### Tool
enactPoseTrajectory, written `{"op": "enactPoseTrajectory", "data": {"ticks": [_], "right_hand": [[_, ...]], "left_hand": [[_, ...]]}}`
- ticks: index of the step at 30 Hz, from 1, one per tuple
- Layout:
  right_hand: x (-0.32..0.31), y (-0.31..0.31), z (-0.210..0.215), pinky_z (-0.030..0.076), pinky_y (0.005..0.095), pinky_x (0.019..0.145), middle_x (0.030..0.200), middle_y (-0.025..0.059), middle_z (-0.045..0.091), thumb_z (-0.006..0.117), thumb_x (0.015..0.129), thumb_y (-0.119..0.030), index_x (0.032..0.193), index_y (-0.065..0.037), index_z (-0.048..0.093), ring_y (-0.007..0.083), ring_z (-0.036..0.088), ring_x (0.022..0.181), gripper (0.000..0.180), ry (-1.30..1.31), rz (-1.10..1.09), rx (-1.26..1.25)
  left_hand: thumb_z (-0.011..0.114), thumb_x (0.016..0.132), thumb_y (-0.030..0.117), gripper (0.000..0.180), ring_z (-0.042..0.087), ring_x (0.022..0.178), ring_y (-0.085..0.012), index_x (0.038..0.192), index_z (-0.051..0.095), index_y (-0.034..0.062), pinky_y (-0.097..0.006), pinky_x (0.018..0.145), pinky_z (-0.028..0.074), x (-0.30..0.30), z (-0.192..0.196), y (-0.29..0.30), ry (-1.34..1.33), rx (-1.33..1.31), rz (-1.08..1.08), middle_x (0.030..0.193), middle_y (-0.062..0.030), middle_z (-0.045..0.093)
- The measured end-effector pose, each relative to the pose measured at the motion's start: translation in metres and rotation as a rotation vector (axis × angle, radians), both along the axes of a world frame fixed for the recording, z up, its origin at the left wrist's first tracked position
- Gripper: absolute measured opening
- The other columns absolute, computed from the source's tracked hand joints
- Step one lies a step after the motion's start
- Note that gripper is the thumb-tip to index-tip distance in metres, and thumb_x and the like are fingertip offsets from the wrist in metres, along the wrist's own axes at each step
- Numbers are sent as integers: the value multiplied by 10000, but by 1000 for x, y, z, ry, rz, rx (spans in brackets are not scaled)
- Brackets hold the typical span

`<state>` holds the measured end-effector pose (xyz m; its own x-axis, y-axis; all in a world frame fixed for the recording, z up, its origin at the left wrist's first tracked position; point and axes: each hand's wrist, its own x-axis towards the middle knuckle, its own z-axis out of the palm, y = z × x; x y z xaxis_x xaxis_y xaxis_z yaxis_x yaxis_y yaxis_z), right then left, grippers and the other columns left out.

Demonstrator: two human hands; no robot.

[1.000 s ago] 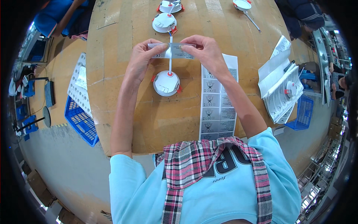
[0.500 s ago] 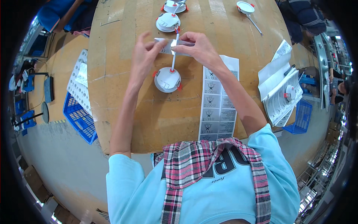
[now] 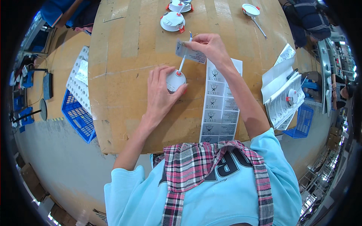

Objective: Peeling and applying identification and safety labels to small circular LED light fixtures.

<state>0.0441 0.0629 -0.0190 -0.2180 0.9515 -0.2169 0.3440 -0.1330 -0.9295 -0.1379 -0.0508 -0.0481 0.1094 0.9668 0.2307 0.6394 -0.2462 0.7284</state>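
My left hand (image 3: 160, 92) curls round the rim of a round white downlight (image 3: 175, 81) with small red parts, lying on the table in front of me. From its top a white cable (image 3: 182, 64) runs up and away, ending in a blue wire tip. Between the thumb and fingers of my right hand (image 3: 207, 47) is a silver printed label (image 3: 195, 55), which lies across the cable; the pinch hides where label and cable meet. Just to the right a sheet of the same labels (image 3: 213, 101) lies flat, partly under my right forearm.
More white downlights (image 3: 172, 21) stand at the far edge; another downlight (image 3: 251, 10) with its cable lies far right. Stacked papers (image 3: 281, 90) with a pen and a small white-and-red part sit on the right. Blue baskets (image 3: 80, 118) flank the table. A bent metal rod (image 3: 113, 19) lies far left.
My left hand has left the label and come down onto the downlight. The label, in my right hand, now hangs across the cable, and downlight and cable have shifted slightly right.
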Motion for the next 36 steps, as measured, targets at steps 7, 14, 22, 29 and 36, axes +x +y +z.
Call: {"op": "enactPoseTrajectory", "data": {"ticks": [7,14,22,29,36], "right_hand": [[12,-5,2,410,250,649,791,21,634,752,783,-301,824,-15,707,90,548,732,293,-124,99,66],[8,-15,28,452,373,778,848,108,580,778,717,-330,843,-55,736,240,561,887,305,-329,189,234],[5,-28,37,423,360,760,792,61,513,786,724,-291,815,-76,726,212,494,901,241,-276,243,322],[8,-32,40,396,343,726,749,39,481,793,712,-250,795,-68,730,199,438,803,210,-243,231,338],[8,-32,38,386,346,723,753,39,491,811,693,-250,783,-57,725,200,421,804,230,-199,240,329]], "left_hand": [[751,772,173,483,521,1062,-265,1170,545,-8,-379,928,438,8,7,-17,-91,-107,-22,1145,-140,544],[490,951,78,348,539,1139,-186,1285,496,-19,-289,972,440,-46,-9,52,-873,-452,-89,1225,-127,570],[527,811,11,602,519,1182,-171,1399,405,-14,-310,998,437,-6,1,139,-855,-765,-828,1291,-127,541],[569,764,-60,570,567,1065,-150,1324,495,13,-287,952,458,7,-9,154,-796,-986,-1028,1186,-67,585],[551,591,-105,709,580,1037,-155,1288,502,12,-295,907,483,19,-11,143,-980,-1176,-819,1177,-85,592]]}}
